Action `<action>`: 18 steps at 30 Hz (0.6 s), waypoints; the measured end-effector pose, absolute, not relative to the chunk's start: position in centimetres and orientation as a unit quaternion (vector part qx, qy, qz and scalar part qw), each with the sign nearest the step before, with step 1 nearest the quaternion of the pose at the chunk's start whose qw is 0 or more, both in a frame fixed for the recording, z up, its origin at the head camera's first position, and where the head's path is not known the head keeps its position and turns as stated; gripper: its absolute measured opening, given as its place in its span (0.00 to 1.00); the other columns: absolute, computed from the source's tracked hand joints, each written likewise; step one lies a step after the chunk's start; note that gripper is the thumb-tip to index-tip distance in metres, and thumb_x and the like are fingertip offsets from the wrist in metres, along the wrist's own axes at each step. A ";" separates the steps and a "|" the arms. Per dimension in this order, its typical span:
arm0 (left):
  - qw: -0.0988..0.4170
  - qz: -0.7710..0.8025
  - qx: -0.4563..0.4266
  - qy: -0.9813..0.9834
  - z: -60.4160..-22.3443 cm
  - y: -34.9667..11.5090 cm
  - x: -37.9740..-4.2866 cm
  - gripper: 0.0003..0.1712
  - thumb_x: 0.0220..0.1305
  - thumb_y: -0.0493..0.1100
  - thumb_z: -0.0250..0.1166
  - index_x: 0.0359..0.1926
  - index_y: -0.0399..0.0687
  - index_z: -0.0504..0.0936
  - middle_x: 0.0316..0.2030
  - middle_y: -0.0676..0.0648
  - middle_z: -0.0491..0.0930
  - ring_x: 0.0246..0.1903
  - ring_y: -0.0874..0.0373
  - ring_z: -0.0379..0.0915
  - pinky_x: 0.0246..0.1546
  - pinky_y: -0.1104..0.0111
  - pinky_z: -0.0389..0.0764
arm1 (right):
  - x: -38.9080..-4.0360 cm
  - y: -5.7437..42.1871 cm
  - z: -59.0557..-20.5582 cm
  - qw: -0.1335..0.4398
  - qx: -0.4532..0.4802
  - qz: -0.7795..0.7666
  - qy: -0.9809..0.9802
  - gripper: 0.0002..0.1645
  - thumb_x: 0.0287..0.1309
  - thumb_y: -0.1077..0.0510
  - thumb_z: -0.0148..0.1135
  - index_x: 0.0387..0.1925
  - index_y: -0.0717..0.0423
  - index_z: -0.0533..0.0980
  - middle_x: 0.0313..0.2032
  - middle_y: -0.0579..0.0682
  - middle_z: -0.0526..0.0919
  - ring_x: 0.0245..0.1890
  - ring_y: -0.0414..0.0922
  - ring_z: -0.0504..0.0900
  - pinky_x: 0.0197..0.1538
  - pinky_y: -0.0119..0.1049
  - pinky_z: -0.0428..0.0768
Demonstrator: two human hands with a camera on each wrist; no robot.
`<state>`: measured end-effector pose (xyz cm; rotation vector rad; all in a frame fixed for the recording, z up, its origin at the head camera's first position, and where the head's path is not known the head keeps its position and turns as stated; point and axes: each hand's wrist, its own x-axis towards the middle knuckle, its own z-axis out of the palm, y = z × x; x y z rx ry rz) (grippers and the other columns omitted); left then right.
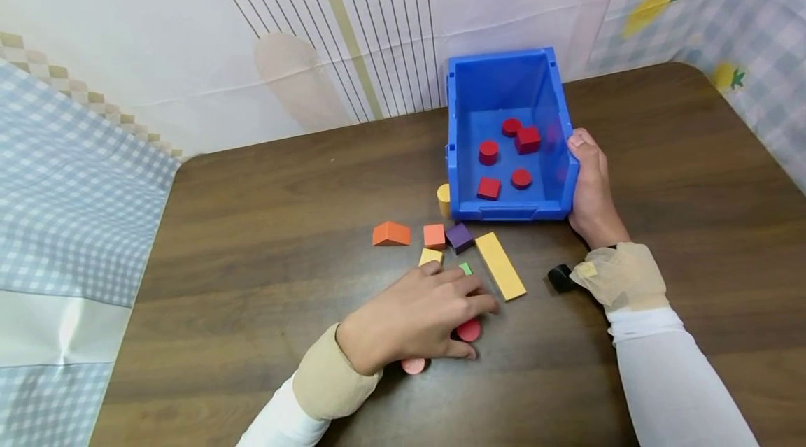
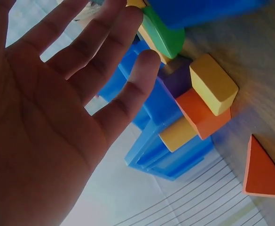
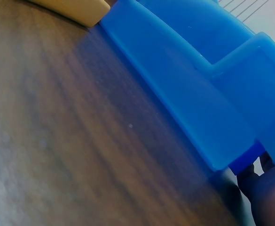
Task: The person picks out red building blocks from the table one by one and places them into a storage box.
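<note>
My left hand [image 1: 418, 317] hovers palm-down above loose blocks, its fingers loosely spread. A red round block [image 1: 469, 330] shows between thumb and fingers, and a pink round one [image 1: 413, 366] lies below the hand. Part of a green block [image 1: 465, 269] peeks out past the knuckles. In the left wrist view the palm holds nothing. With my right hand [image 1: 592, 188] I grip the right wall of a blue plastic bin [image 1: 504, 212]. Several red blocks lie inside, among them a cube-like block [image 1: 527, 140] and a cylinder [image 1: 488, 152].
Near the bin's front lie a long yellow block [image 1: 500, 266], a purple block [image 1: 460, 238], an orange block [image 1: 434, 236] and a small yellow block [image 1: 431, 257]. An orange triangular block [image 1: 391, 233] sits farther left. A yellow cylinder [image 1: 443, 200] stands at the bin's left front corner.
</note>
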<state>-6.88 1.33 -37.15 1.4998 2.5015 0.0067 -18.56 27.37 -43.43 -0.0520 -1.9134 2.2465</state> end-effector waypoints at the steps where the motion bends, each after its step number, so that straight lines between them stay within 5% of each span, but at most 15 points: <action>1: 0.116 -0.001 0.512 0.851 -37.1 1.4 -6.9 0.32 0.56 0.66 0.65 0.61 0.65 0.76 0.51 0.59 0.74 0.50 0.63 0.70 0.53 0.64 0.69 | -18.6 27.4 -43.4 0.095 -0.016 0.756 -0.647 0.26 0.66 0.41 0.46 0.49 0.58 0.71 0.49 0.57 0.72 0.49 0.50 0.71 0.48 0.40 0.70; 11: 0.095 -0.047 0.526 0.844 -37.3 1.6 -6.6 0.32 0.55 0.66 0.66 0.60 0.65 0.76 0.44 0.59 0.74 0.46 0.63 0.71 0.50 0.63 0.71 | -18.8 27.3 -43.2 0.097 -0.014 0.760 -0.642 0.25 0.67 0.41 0.46 0.49 0.58 0.71 0.48 0.57 0.72 0.48 0.50 0.71 0.48 0.40 0.69; 18: 0.117 -0.058 0.531 0.837 -37.8 2.1 -6.4 0.19 0.57 0.61 0.67 0.47 0.64 0.76 0.36 0.59 0.69 0.40 0.63 0.69 0.44 0.63 0.72 | -18.4 27.4 -43.2 0.093 -0.019 0.759 -0.644 0.25 0.67 0.42 0.46 0.50 0.58 0.72 0.48 0.57 0.73 0.48 0.50 0.71 0.48 0.39 0.70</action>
